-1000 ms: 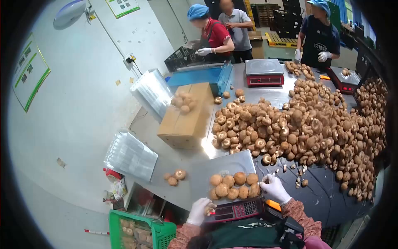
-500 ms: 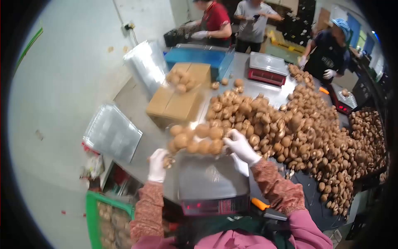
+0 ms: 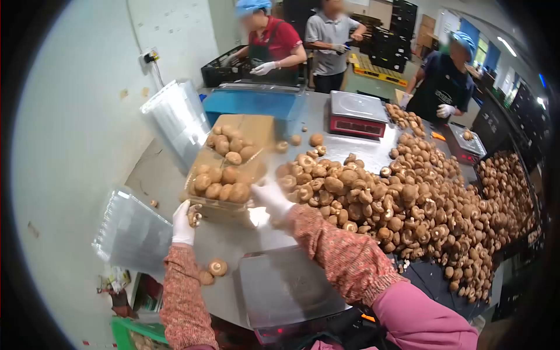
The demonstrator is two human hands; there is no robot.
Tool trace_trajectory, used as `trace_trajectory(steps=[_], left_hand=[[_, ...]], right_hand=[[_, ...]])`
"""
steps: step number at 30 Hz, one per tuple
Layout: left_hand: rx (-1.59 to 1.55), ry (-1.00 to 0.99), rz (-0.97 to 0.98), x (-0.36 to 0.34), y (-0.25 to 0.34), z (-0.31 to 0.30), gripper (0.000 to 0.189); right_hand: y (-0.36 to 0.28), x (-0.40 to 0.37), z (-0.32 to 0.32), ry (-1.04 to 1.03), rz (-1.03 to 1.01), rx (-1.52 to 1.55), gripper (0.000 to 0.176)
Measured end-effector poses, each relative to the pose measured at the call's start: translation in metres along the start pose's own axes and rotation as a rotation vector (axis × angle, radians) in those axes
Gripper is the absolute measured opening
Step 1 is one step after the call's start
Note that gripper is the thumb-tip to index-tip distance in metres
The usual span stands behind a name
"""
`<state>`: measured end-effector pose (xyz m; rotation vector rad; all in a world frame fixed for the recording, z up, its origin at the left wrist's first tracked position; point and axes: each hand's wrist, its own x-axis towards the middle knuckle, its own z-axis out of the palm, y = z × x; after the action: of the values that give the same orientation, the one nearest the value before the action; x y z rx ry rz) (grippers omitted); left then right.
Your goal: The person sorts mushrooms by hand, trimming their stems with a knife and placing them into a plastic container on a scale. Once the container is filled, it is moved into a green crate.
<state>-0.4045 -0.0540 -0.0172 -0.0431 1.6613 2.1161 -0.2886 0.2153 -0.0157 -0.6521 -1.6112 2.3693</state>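
Observation:
Both gloved hands are at a clear tray of brown mushrooms [image 3: 220, 184] on the near end of a cardboard box [image 3: 254, 129]. My left hand [image 3: 184, 223] is at the tray's near left corner, its fingers closed round a small mushroom [image 3: 194, 216]. My right hand [image 3: 271, 197], blurred, is by the tray's right side, beside the mushroom heap [image 3: 379, 192]; its grip cannot be made out. Behind that tray, more mushrooms [image 3: 233, 143] sit on the box. The near scale [image 3: 289, 286] has a bare platform. Two mushrooms [image 3: 217, 267] lie left of it.
Stacked clear trays [image 3: 131, 227] stand at the left, with others [image 3: 178, 119] beside the box. A blue bin [image 3: 251, 105] and another scale [image 3: 357, 108] are farther back. Three people stand across the table. A green crate [image 3: 137, 333] is at lower left.
The mushroom tray has moved from above the near scale forward and left onto the box, and both hands moved with it. The camera view has shifted.

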Motion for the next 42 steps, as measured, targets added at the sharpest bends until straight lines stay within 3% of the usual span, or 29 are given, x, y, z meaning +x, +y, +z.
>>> trace_trajectory(steps=[3, 5, 9, 12, 13, 14, 15, 17, 18, 20, 21, 24, 25, 27, 28, 30, 31, 32, 33, 35, 37, 38, 40, 41, 42], left_hand=[[-0.054, -0.127, -0.036, 0.015, 0.003, 0.017, 0.025], [-0.066, -0.168, -0.031, 0.022, 0.002, 0.026, 0.026], [-0.23, -0.141, -0.107, 0.049, -0.007, 0.035, 0.025], [-0.227, 0.059, 0.033, 0.028, -0.011, 0.05, 0.024], [-0.218, 0.123, 0.099, 0.013, -0.013, 0.058, 0.025], [-0.083, 0.041, 0.25, -0.035, -0.008, 0.083, 0.025], [0.056, -0.038, 0.399, -0.093, -0.013, 0.115, 0.026], [0.265, -0.179, 0.492, -0.154, -0.058, 0.145, 0.03], [0.31, -0.287, 0.356, -0.198, -0.07, 0.159, 0.033], [0.629, -0.455, 0.624, -0.251, -0.1, 0.171, 0.042], [0.516, -0.525, 0.453, -0.261, -0.131, 0.167, 0.045], [0.575, -0.427, 0.604, -0.304, -0.138, 0.158, 0.043], [0.603, -0.377, 0.644, -0.316, -0.124, 0.151, 0.044], [0.752, -0.181, 0.731, -0.327, -0.102, 0.115, 0.044], [0.857, -0.055, 0.867, -0.326, -0.095, 0.091, 0.043], [1.003, 0.255, 0.872, -0.333, -0.082, 0.027, 0.042], [1.196, 0.396, 0.863, -0.343, -0.069, -0.004, 0.042], [1.245, 0.49, 0.704, -0.354, -0.062, -0.037, 0.048], [1.441, 0.669, 0.734, -0.357, -0.078, -0.085, 0.057], [1.65, 0.885, 0.476, -0.387, -0.082, -0.125, 0.065], [1.662, 0.653, -0.049, -0.415, -0.077, -0.138, 0.068], [1.5, 0.626, -0.058, -0.424, -0.083, -0.136, 0.069], [1.396, 0.678, 0.408, -0.425, -0.132, -0.166, 0.072], [1.383, 0.685, 0.064, -0.427, -0.107, -0.141, 0.071], [1.452, 0.734, 0.157, -0.427, -0.12, -0.153, 0.063]], right_hand=[[-0.027, -0.008, 0.008, -0.007, 0.103, 0.121, 0.025], [-0.019, -0.004, 0.005, 0.002, 0.006, 0.066, 0.031], [-0.052, -0.091, -0.012, -0.082, -0.066, -0.106, 0.035], [-0.026, -0.121, -0.051, -0.197, -0.139, -0.219, 0.034], [-0.012, -0.145, -0.065, -0.234, -0.116, -0.172, 0.036], [0.001, -0.169, -0.078, -0.27, -0.091, -0.125, 0.037], [0.013, -0.191, -0.083, -0.287, 0.046, 0.044, 0.041], [0.033, -0.233, -0.09, -0.288, 0.344, 0.463, 0.051], [0.027, -0.257, -0.09, -0.31, 0.36, 0.482, 0.06], [0.029, -0.291, -0.095, -0.26, 0.312, 0.593, 0.059], [0.019, -0.309, -0.094, -0.177, 0.298, 0.556, 0.058], [0.059, -0.316, -0.13, -0.422, 0.374, 0.749, 0.036], [0.05, -0.332, -0.119, -0.084, 0.422, 0.417, 0.034], [0.07, -0.346, -0.139, -0.224, 0.304, 0.383, 0.036], [0.078, -0.355, -0.149, -0.252, 0.334, 0.445, 0.036], [0.079, -0.375, -0.161, -0.235, 0.36, 0.482, 0.034], [0.083, -0.383, -0.169, -0.231, 0.363, 0.536, 0.033], [0.091, -0.387, -0.177, -0.209, 0.364, 0.589, 0.032], [0.1, -0.392, -0.186, -0.185, 0.375, 0.641, 0.031], [0.11, -0.401, -0.202, -0.186, 0.421, 0.75, 0.027], [0.1, -0.414, -0.199, -0.034, 0.356, 0.589, 0.027], [0.095, -0.417, -0.195, -0.014, 0.331, 0.593, 0.027], [0.094, -0.422, -0.192, 0.013, 0.278, 0.548, 0.026], [0.085, -0.425, -0.184, -0.004, 0.224, 0.46, 0.025], [0.078, -0.427, -0.178, -0.052, 0.214, 0.493, 0.025]])
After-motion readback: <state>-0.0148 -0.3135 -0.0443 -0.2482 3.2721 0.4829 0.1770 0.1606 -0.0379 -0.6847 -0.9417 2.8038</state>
